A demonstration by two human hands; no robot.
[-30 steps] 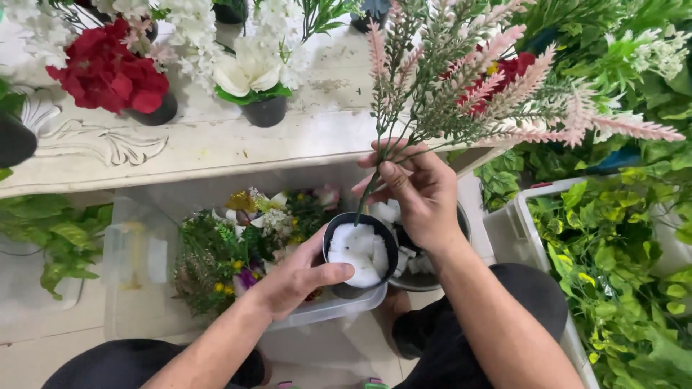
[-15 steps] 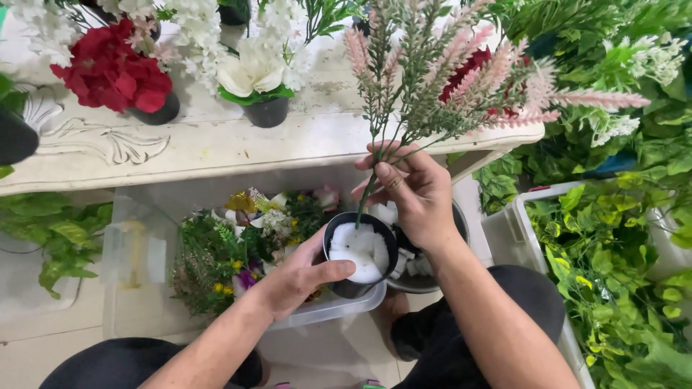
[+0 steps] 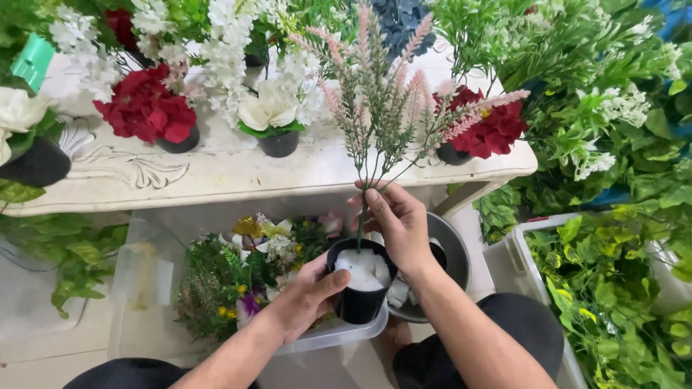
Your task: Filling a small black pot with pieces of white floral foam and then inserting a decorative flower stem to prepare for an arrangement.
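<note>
Low in the middle of the view, in front of the person's lap, a small round black plastic pot (image 3: 358, 292) filled with white foam sits above the rim of a clear plastic bin (image 3: 148, 277). The left hand (image 3: 306, 295) wraps around the pot's left side, thumb across the rim, gripping it. The right hand (image 3: 396, 220) is closed on the thin green stem of an artificial spray with feathery green leaves and pink flower spikes (image 3: 382, 94), holding it upright with the stem's foot in the white foam. The clear bin holds loose mixed artificial flowers (image 3: 241, 277) in yellow, white and purple. Just right of the pot lies a round grey metal bowl (image 3: 450, 263), partly hidden by the right wrist. Beyond the hands stands a white carved bench (image 3: 216, 169) carrying black pots of red fabric blooms (image 3: 144, 108), a white bloom (image 3: 270, 112) and another red bunch (image 3: 490, 130). At far right, a white crate (image 3: 519, 263) brims with green artificial foliage (image 3: 613, 288).
</note>
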